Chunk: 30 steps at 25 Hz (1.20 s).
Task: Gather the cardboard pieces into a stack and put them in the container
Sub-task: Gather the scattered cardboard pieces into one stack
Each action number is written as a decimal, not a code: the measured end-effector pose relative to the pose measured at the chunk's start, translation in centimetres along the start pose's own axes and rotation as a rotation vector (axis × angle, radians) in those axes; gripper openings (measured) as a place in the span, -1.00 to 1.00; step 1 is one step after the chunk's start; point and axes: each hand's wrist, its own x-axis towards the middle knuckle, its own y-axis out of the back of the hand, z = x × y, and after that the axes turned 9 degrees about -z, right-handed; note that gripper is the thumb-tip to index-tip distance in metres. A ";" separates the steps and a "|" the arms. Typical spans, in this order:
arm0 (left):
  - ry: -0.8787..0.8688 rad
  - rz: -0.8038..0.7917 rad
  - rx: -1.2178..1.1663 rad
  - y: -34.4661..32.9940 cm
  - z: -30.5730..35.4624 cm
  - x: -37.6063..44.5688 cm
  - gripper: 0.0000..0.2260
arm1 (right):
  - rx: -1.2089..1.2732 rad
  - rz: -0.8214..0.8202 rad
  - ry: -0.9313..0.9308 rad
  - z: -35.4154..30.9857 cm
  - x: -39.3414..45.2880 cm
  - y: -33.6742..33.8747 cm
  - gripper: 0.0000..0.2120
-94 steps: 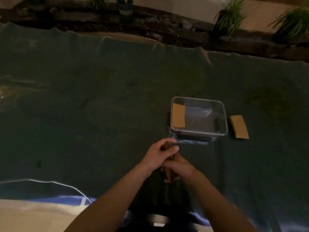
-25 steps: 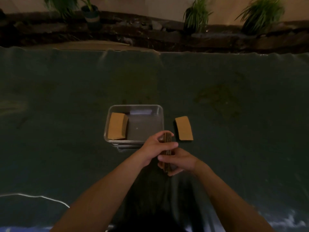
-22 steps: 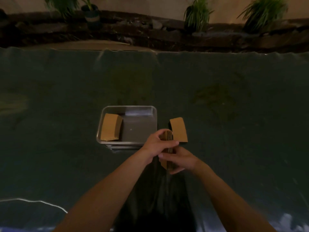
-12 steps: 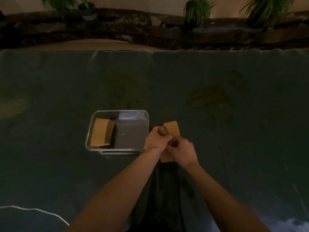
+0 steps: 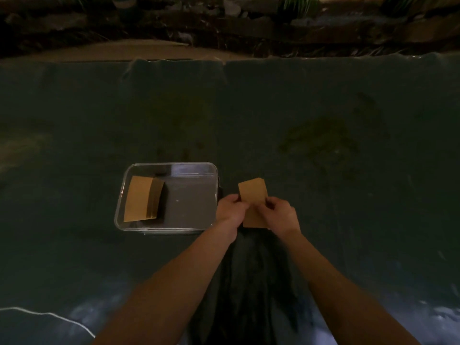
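A clear plastic container [image 5: 211, 168] stands on the dark green cloth, with a small stack of brown cardboard pieces [image 5: 143, 199] leaning in its left side. Just right of the container both hands meet on brown cardboard [image 5: 252, 192] that lies flat, face up. My left hand [image 5: 230, 210] grips its left edge and my right hand [image 5: 278, 216] grips its right edge. The lower part of the cardboard shows between the hands. I cannot tell how many pieces lie under the top face.
The dark green cloth [image 5: 323, 108] covers the ground all around. Its far edge meets bare soil, stones and plants [image 5: 296, 3] at the top. A white cord [image 5: 49, 314] runs across the near left corner.
The stack I held on edge near my body has moved forward and right onto the loose piece beside the container and now lies flat. The view has shifted right.
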 end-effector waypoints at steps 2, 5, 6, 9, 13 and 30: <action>-0.041 0.061 0.096 -0.7 0.7 1.1 -0.71 | -0.045 0.054 -0.018 -0.2 1.0 0.4 -0.70; -0.072 0.145 0.310 -1.4 1.4 2.6 -0.75 | -0.156 0.126 -0.061 -0.5 2.1 0.4 -0.65; -0.075 0.157 0.373 -1.5 1.4 3.2 -0.74 | -0.179 0.140 -0.076 -0.5 2.5 0.3 -0.65; -0.095 0.189 0.493 -1.7 0.9 4.2 -0.76 | -0.191 0.195 -0.083 -0.5 3.0 -0.2 -0.72; -0.107 0.195 0.560 -1.6 0.8 5.0 -0.81 | -0.071 0.176 -0.153 -0.3 3.9 -0.4 -0.54; 0.057 -0.191 0.014 -0.3 -1.3 0.2 -0.80 | 0.663 -0.261 -0.288 -0.2 0.1 -0.4 -0.45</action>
